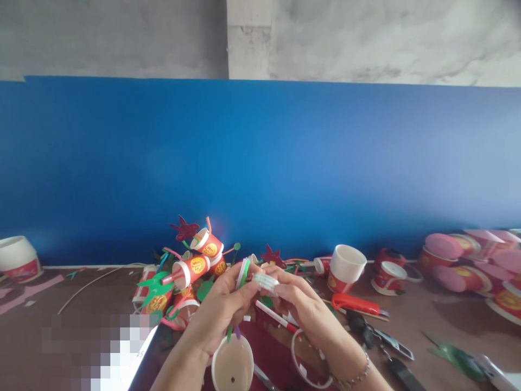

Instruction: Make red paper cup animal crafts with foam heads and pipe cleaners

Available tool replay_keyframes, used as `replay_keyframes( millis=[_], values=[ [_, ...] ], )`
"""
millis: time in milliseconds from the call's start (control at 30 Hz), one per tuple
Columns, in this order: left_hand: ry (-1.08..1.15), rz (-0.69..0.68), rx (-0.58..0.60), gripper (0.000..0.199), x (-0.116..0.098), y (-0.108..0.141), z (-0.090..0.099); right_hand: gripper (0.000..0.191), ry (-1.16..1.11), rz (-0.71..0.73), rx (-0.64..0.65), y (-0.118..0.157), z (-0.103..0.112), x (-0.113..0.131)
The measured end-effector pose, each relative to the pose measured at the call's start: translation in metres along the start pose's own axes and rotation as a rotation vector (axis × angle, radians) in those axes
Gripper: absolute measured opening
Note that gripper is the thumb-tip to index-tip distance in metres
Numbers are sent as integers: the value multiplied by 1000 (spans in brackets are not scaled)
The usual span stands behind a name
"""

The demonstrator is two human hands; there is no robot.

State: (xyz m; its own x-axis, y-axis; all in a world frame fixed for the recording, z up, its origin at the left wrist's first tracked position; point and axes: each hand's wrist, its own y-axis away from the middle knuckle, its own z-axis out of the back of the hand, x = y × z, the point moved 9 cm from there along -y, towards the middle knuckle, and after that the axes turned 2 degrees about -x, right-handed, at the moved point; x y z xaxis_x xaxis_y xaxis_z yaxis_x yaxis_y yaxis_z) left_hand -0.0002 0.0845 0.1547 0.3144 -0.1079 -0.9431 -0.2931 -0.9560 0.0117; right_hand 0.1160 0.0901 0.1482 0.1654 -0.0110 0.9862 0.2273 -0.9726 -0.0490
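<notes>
Both the left hand [232, 301] and the right hand [300, 296] pinch a white roll [266, 282] above the counter [24, 347]; the left also grips straws [243, 272]. Near, below them, is a cup [232, 361]. Farther, decorated cups [192, 270] pile left; stacked cups [347, 269] stand right.

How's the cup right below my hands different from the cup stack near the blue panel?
The cup appears single; the cup stack is several nested together. The cup's open mouth faces the camera, showing a dark spot inside; the cup stack shows mostly its outer wall. Both have pale round rims.
</notes>
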Motion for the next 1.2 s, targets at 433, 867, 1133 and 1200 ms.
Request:
replay_keyframes(
  millis=[433,867,1133,1200],
  values=[
    [-233,-87,27,34,-7,0,-10,13,-1,10,-51,3,4,4],
    [-69,-69,-149,43,-11,2,11,38,87,100,-59,-12,14,14],
    [-28,-46,-127,43,-11,0,9,35,206,156,-80,-10,15,19],
    [-22,-34,-112,44,-8,-1,9,33,139,143,-61,-6,10,20]
  ],
)
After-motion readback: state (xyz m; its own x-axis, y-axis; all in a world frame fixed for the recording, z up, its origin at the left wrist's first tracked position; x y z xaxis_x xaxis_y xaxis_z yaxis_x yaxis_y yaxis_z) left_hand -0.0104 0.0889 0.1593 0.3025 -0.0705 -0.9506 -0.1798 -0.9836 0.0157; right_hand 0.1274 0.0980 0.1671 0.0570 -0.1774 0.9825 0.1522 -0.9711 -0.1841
